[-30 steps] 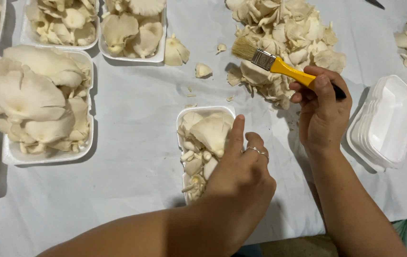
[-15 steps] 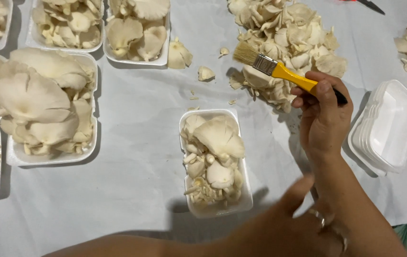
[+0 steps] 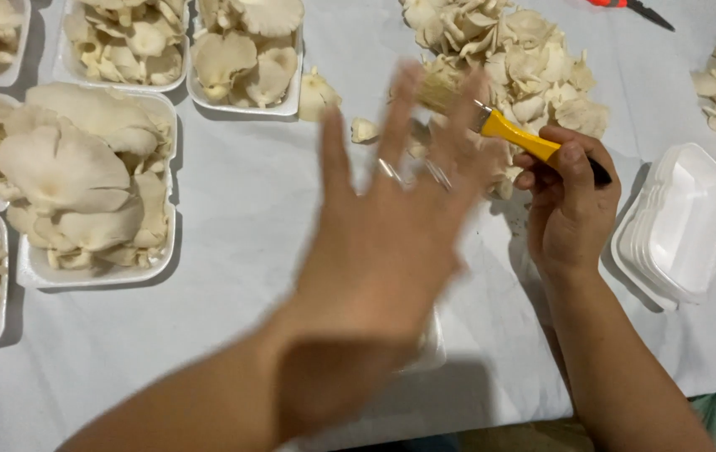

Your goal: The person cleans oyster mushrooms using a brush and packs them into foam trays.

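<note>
White cloth covers the whole table (image 3: 232,251), and foam trays of pale oyster mushrooms crowd its far and left side. Beyond the left hand (image 3: 391,243) sit two filled trays (image 3: 245,59), and out to that hand's left lies a bigger tray (image 3: 90,192) heaped with broad, flat caps. A loose pile of mushrooms (image 3: 525,59) spreads past both hands, ruffled and cream-coloured. To the right of the right hand (image 3: 567,209) rests a stack of empty white trays (image 3: 676,226), smooth and shallow.

That left hand is raised above the table, blurred, fingers spread wide open and holding nothing; rings show on two fingers. It blocks the view of a tray beneath it, only a corner (image 3: 432,347) peeking out by the wrist. The right hand is curled tight around a paintbrush (image 3: 509,134) with a yellow handle, its pale bristles pointing toward the pile, partly hidden behind the left fingertips.
</note>
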